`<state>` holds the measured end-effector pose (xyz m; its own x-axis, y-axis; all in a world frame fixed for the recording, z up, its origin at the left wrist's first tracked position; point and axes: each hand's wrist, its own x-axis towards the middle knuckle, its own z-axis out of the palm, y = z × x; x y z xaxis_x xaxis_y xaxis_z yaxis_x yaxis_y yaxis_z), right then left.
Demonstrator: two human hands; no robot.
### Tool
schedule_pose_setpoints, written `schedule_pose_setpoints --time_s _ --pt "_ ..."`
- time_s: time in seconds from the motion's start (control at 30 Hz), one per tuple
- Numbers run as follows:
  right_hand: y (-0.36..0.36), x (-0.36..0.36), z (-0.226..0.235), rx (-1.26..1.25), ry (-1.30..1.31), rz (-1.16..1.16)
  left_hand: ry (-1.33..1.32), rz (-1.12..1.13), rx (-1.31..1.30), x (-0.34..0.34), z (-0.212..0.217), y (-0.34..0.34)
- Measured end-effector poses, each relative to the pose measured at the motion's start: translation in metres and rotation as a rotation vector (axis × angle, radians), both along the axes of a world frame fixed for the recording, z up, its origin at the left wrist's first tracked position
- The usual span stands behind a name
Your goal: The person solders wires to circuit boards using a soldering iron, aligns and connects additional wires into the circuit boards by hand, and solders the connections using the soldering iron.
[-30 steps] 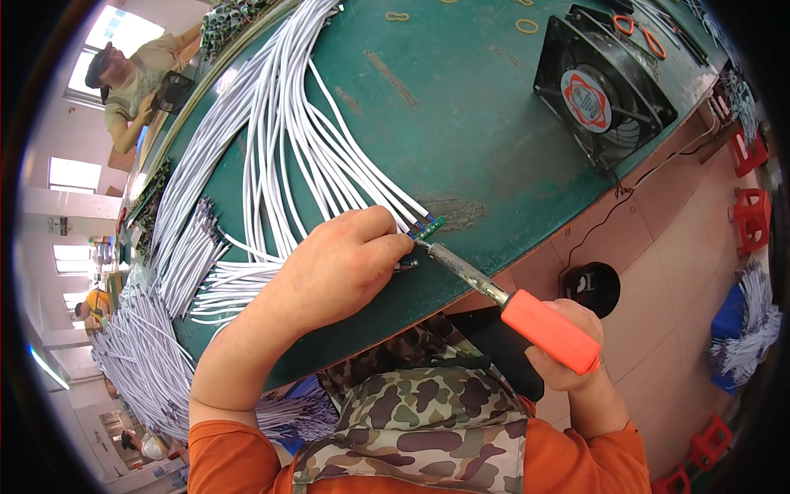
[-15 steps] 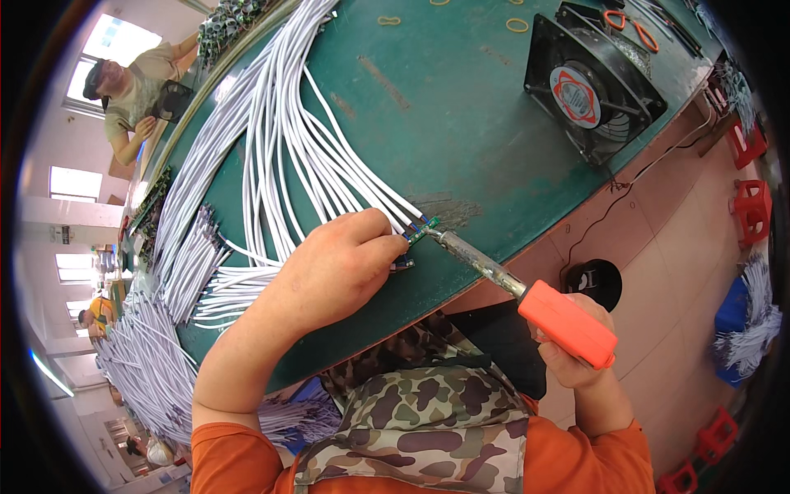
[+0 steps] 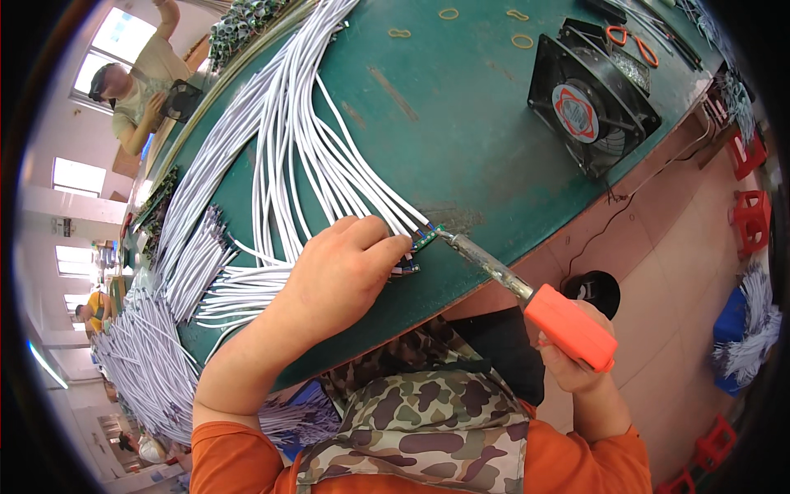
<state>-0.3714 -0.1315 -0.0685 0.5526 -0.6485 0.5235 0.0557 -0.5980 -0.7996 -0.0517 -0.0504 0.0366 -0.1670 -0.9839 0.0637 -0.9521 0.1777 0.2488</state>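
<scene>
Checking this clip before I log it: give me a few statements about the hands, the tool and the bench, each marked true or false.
1. The right hand holds a soldering iron by its orange handle. True.
2. The iron's tip points at a small green circuit board by the left hand's fingertips. True.
3. The left hand is lifted well clear of the bench. False: it rests on the green bench top, fingers at the board.
4. The white cables are coiled on a spool. False: they lie fanned out loose across the bench.
5. A black square fan stands on the bench beyond the iron. True.
6. The fan lies on the floor. False: it is on the bench.
</scene>
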Motion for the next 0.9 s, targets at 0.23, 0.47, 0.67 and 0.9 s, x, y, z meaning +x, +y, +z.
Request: schedule_pose_setpoints --time_s 0.23,0.47,0.67,0.9 --pt "-0.002 -0.009 -0.013 -0.075 0.092 0.052 0.089 0.121 -0.098 -0.002 -0.008 0.008" --pt "0.021 -0.027 -0.02 0.31 0.002 -0.026 0.032 0.158 -0.205 -0.017 -0.027 0.013" --pt "0.01 -0.034 -0.036 0.33 -0.117 -0.039 0.02 0.31 -0.016 0.039 -0.003 0.07" --pt "0.011 -0.019 -0.026 0.338 -0.099 0.035 -0.144 0.206 -0.1 0.114 0.005 0.135"
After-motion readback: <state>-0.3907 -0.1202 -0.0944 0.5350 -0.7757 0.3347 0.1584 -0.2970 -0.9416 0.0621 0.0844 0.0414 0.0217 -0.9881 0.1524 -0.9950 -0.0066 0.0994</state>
